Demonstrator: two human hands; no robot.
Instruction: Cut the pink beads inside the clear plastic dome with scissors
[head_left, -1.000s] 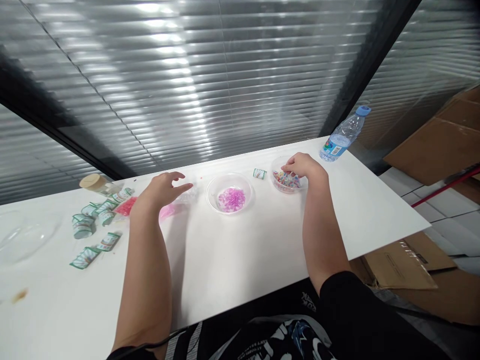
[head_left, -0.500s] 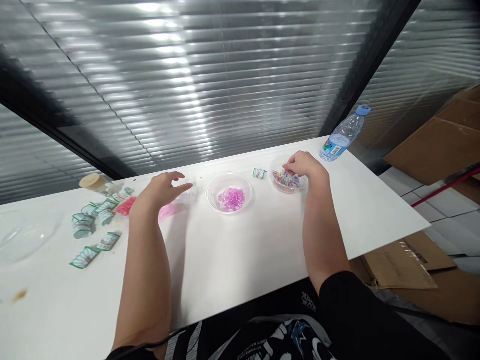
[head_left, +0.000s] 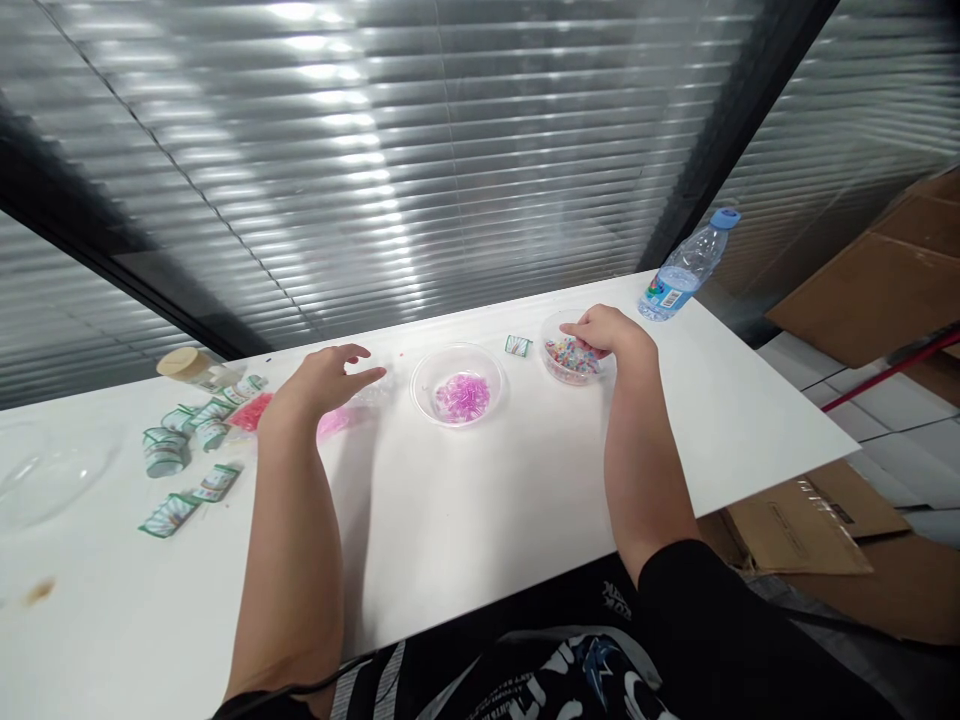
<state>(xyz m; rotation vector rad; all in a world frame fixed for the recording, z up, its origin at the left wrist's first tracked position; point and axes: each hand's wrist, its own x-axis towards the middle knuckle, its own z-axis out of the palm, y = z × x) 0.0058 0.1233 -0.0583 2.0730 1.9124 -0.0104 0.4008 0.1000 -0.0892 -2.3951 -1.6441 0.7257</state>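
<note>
My left hand (head_left: 319, 385) hovers above the table with thumb and fingers apart, holding nothing. Under and beside it lie a clear plastic bag (head_left: 371, 392) and pink material (head_left: 335, 421). At the right, my right hand (head_left: 604, 328) reaches into a round clear tub (head_left: 553, 326) of small multicoloured beads (head_left: 570, 356). Its fingers are spread, one stretched over the beads and others lower among them; no held thing shows. Between the hands stands a clear bowl (head_left: 424, 412) with pink-purple tube-like pieces (head_left: 463, 398).
A small green-and-white packet (head_left: 517, 346) lies between bowl and tub. More such packets (head_left: 166, 452), a red bagful (head_left: 252, 411) and a beige-lidded jar (head_left: 186, 366) are at left. A water bottle (head_left: 679, 280) stands at the back right. Blinds (head_left: 450, 180) border the table (head_left: 480, 500).
My right hand's fingers have gone from pinched together over the beads to spread apart in the tub. My left hand has stayed in place.
</note>
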